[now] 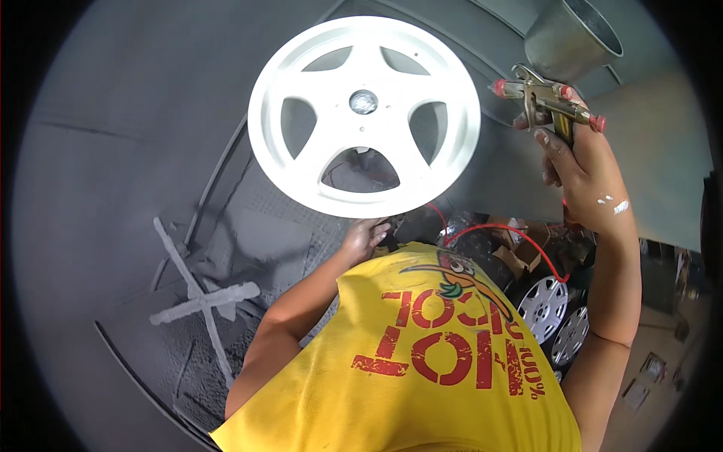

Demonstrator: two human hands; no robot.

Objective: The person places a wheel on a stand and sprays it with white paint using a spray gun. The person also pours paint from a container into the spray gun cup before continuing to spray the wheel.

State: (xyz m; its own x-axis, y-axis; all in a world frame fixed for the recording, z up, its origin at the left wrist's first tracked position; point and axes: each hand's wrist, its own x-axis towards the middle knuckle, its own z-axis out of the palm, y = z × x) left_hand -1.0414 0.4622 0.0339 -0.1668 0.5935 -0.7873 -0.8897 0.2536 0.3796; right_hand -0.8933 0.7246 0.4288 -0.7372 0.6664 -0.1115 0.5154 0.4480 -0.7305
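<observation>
My right hand is closed around the handle of a spray gun, its nozzle pointing left toward the wheel. A metal paint cup sits on top of the gun, and white paint spots mark my wrist. A white five-spoke wheel rim stands in front of me, its face toward me, with a covered centre hub. Just beneath its lower edge is my left hand, fingers curled and partly hidden. Whether it grips a support there or touches the wheel is unclear.
A red hose curves behind my body on the right. Silver wheel covers stand at lower right beside an open cardboard box. On the left lies a grey, paint-crusted cross-shaped stand. A dark hose runs along the floor.
</observation>
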